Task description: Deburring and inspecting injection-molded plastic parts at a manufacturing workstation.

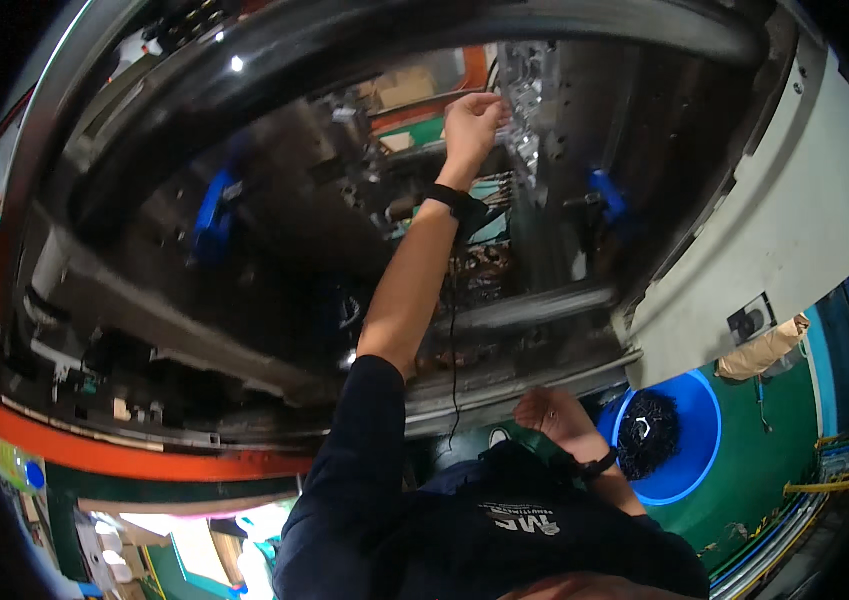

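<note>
My left hand (474,128) reaches deep between the two halves of a large machine, its fingers curled together beside the shiny metal mold face (529,130). Whatever those fingers hold, if anything, is too small to make out. A black wristband (452,200) circles that wrist, and a thin black cord (454,350) hangs below the forearm. Close to my body, outside the machine's front edge, my right hand (554,420) is raised with its fingers curled in. A tiny bright spot shows at its palm, but I cannot tell what it is. Another black band (599,463) is on the right wrist.
A blue bin (706,430) with a heap of black strands (650,440) stands on the green floor at right. Blue clamp-like parts (212,215) sit on both sides of the machine. A thick curved bar (424,50) arches overhead; a pale panel (774,220) borders the right.
</note>
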Available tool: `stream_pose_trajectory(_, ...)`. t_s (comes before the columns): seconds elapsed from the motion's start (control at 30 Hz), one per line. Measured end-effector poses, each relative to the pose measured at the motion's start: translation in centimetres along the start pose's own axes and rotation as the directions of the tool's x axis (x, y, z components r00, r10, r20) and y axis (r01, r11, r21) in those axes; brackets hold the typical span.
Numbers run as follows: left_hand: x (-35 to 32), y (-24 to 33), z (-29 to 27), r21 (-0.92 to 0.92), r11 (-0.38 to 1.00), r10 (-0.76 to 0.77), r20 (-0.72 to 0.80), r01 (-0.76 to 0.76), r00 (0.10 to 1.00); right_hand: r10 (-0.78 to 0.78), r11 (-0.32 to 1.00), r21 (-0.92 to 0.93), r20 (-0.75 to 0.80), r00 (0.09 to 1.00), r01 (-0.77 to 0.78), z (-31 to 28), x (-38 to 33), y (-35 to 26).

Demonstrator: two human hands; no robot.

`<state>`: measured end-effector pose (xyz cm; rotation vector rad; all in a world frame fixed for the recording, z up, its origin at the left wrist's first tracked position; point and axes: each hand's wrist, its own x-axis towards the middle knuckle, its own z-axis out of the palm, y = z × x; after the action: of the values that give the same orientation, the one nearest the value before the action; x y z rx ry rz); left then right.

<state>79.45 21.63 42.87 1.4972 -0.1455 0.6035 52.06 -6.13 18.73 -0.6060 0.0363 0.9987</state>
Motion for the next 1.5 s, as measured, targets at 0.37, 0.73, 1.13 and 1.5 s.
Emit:
stream_pose_trajectory(0.37,15.8,-11.2,2.3,0.490,0.818,0.468,-0.264,-0.301,0.843,-0.123,0.988,-0.121,-0.197,0.973,0.100,-0.4,-0.9,-4.0)
stream_pose_trajectory(0.73,12.8,-8.6,4.1,0.461,0.818,0.512,-0.310,-0.344,0.801,-0.115,0.988,-0.129,-0.216,0.970,0.088,0.2,0.0,-5.5)
stream_pose_trajectory(1.13,9.6,-4.3,1.9,0.451,0.862,0.264,-0.008,-0.232,0.964,-0.103,0.991,-0.092,-0.093,0.990,0.095,1.0,2.8,-6.0)
stream_pose_trajectory(1.5,-18.4,1.7,5.4,0.366,0.671,0.197,0.751,-0.645,0.631,-0.389,0.890,0.192,-0.153,0.908,0.413,8.5,5.0,-16.0)
